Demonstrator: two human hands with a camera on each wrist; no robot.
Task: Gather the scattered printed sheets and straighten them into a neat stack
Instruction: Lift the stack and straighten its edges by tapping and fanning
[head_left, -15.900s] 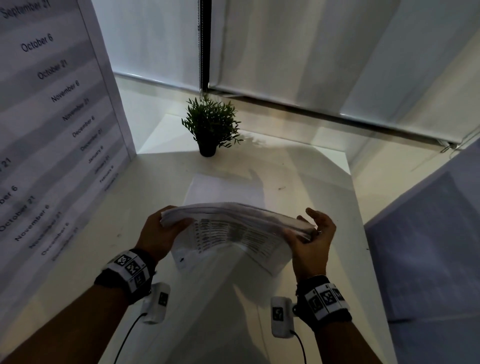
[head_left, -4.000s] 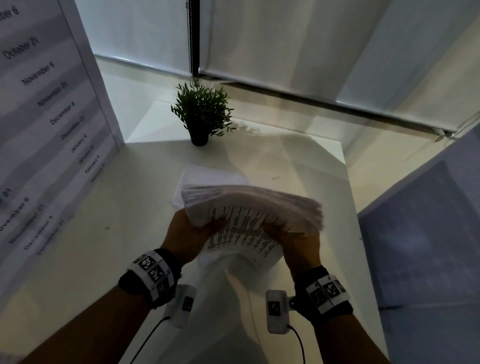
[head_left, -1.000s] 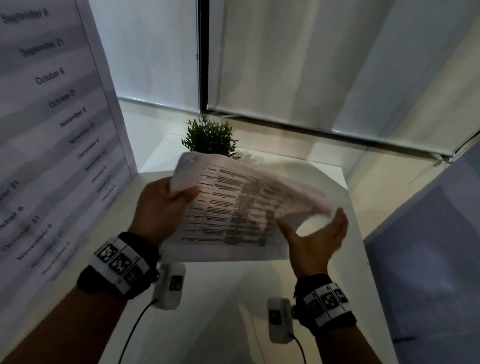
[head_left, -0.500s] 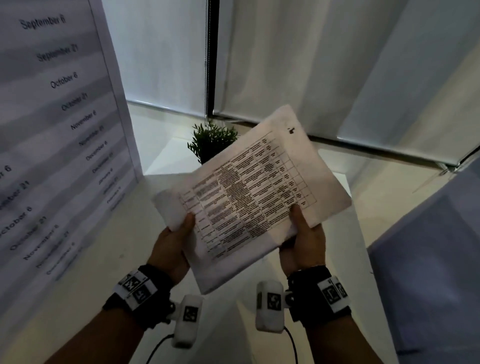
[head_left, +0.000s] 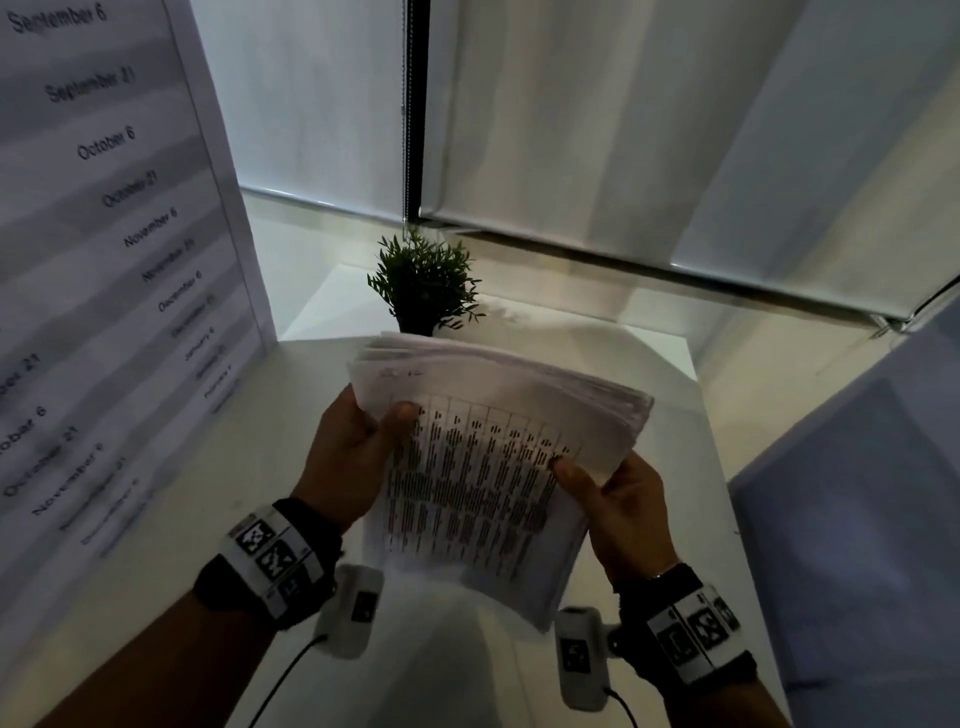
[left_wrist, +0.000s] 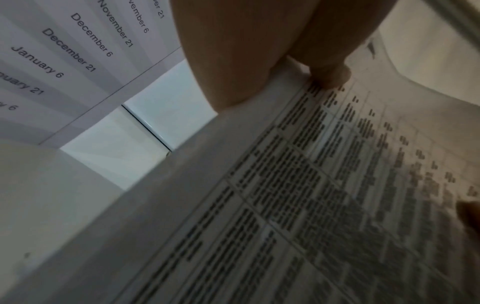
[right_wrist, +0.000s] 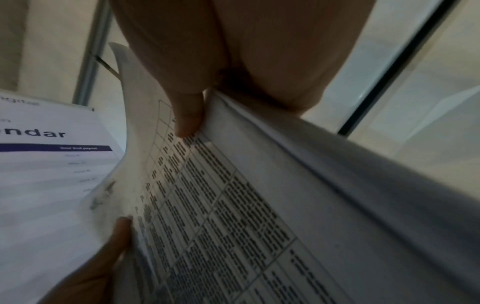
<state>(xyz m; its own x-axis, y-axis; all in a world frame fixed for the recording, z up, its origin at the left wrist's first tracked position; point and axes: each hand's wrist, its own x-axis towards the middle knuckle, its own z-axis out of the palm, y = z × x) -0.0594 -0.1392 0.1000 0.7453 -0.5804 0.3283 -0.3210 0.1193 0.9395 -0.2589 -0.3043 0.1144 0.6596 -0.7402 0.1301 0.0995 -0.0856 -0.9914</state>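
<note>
A thick stack of printed sheets (head_left: 483, 467) with a dark table of text on its near face is held in the air above the white table (head_left: 156, 545). My left hand (head_left: 358, 447) grips its left edge, thumb on the printed face (left_wrist: 330, 78). My right hand (head_left: 613, 499) grips the right edge, thumb on the print (right_wrist: 187, 115). The far edges of the sheets (head_left: 597, 389) fan out unevenly. The wrist views show the printed page (left_wrist: 311, 195) and the stack's side (right_wrist: 337, 164) close up.
A small potted plant (head_left: 423, 283) stands at the far end of the table behind the sheets. A large calendar board (head_left: 104, 234) with month names leans along the left side. Window blinds (head_left: 623, 130) hang behind. A bluish panel (head_left: 857, 493) borders the table's right.
The stack has come down from its raised, tilted pose to a lower one nearer the table, its printed face toward me. Both hands have shifted their hold to its side edges.
</note>
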